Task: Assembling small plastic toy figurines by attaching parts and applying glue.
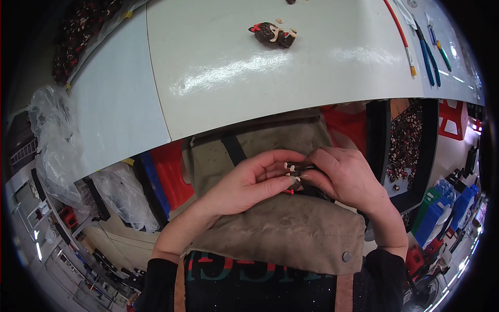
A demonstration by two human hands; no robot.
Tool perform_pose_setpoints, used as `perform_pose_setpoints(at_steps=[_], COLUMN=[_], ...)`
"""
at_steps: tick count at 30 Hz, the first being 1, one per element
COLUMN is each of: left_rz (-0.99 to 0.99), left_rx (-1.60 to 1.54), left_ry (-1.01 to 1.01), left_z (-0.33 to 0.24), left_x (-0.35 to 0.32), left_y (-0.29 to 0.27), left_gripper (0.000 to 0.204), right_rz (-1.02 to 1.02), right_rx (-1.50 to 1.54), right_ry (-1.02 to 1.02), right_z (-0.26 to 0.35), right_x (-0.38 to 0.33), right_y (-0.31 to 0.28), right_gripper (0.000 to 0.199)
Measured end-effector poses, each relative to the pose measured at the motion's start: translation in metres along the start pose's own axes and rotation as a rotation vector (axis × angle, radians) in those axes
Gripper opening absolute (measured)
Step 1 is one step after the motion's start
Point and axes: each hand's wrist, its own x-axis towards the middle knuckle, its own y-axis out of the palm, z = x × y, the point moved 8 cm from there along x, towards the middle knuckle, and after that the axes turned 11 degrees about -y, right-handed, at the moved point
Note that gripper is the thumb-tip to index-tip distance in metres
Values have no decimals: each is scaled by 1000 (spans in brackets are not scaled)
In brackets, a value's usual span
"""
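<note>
Above my lap, my left hand (244, 183) and my right hand (347, 176) meet, their fingers pinched around a small dark brown doll figurine (292, 167) with pale and red parts. My left thumb presses the near side of the figurine. The right thumb and fingers grip its other end, and much of it is hidden behind my fingers. Beyond my hands, a similar brown doll figurine (266, 33) with a red bow lies on its side on the white table (218, 99), next to a small pale piece (279, 21).
A red-handled brush (399, 34), blue-handled pliers (429, 60) and a green-handled tool (444, 56) lie at the table's right. An open black drawer (432, 156) holds many small figurines. More figurines (78, 36) are heaped at the far left, above clear plastic bags (57, 130).
</note>
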Motion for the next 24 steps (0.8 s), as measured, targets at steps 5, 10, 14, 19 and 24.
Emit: perform_pose_setpoints(at_steps=[5, 10, 14, 19, 24], left_rz=[-13, -46, -31, -32, -12], left_rx=[32, 34, 55, 60, 69], left_ry=[-11, -13, -7, 3, -14], left_z=[1, 4, 3, 3, 2], left_x=[2, 4, 3, 2, 3], left_y=[1, -1, 1, 0, 1], left_gripper=[42, 44, 45, 46, 46], right_rz=[69, 144, 226, 181, 50], right_rx=[-15, 22, 98, 388, 557], right_ry=[64, 112, 135, 155, 186], right_z=[-2, -4, -9, -16, -24], right_x=[-2, -3, -4, -8, -23], right_y=[2, 2, 7, 14, 14], right_gripper=[24, 24, 30, 28, 22])
